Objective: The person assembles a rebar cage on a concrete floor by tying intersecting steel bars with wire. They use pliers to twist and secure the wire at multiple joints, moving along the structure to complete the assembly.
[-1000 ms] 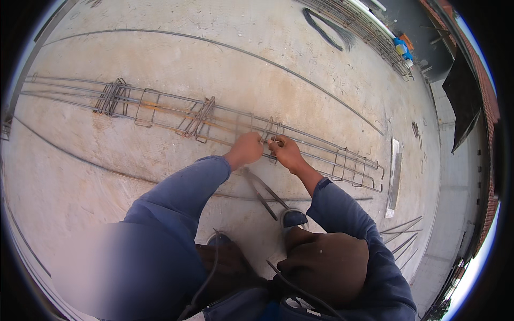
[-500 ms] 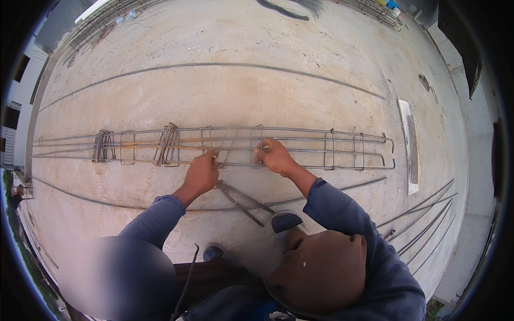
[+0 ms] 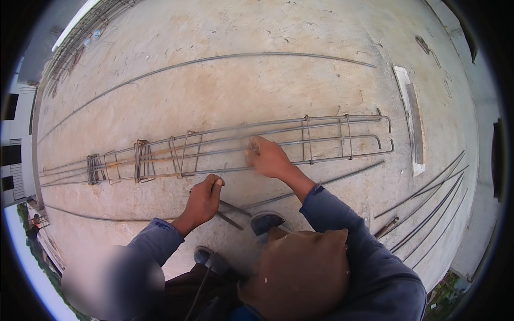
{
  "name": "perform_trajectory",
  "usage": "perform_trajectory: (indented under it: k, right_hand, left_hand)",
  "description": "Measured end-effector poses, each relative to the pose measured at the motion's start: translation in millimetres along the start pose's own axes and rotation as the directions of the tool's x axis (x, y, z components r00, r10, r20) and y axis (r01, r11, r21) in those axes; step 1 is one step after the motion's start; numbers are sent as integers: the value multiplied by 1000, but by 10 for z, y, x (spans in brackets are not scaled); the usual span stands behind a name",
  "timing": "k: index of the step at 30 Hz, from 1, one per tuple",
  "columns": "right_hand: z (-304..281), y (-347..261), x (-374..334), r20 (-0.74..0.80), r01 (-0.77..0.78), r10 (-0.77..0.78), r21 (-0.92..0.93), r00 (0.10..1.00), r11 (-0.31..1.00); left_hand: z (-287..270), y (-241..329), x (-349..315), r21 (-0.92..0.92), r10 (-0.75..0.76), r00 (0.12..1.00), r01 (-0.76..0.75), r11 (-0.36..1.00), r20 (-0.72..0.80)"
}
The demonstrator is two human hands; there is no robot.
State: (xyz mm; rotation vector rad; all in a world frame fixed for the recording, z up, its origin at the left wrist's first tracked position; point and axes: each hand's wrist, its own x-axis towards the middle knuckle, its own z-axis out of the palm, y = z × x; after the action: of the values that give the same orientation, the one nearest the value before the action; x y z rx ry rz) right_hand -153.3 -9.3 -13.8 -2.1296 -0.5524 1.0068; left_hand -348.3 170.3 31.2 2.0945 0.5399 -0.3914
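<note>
A rebar cage (image 3: 214, 151) stretches left to right on the concrete slab (image 3: 300, 85). At its near side, the left hand (image 3: 203, 198) pinches a thin wire (image 3: 224, 168); the right hand (image 3: 270, 159) curls over the cage, its grip unclear.

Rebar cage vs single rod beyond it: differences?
The rebar cage groups several bars with stirrups; the rod is one bar. The cage's right ends are hooked; the rod's shows no hook. The right hand is at the cage, not the rod. Both lie on the concrete.

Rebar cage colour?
Cage: mostly grey, rusty brown in places toward the left; best seen in the head view.
</note>
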Motion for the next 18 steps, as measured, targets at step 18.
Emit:
perform_trajectory:
  k: [18]
  right_hand:
    - [-120, 251, 29, -60, 52, -48, 72, 997, 996]
  left_hand:
    - [1518, 128, 317, -823, -390, 918, 173, 542, -65]
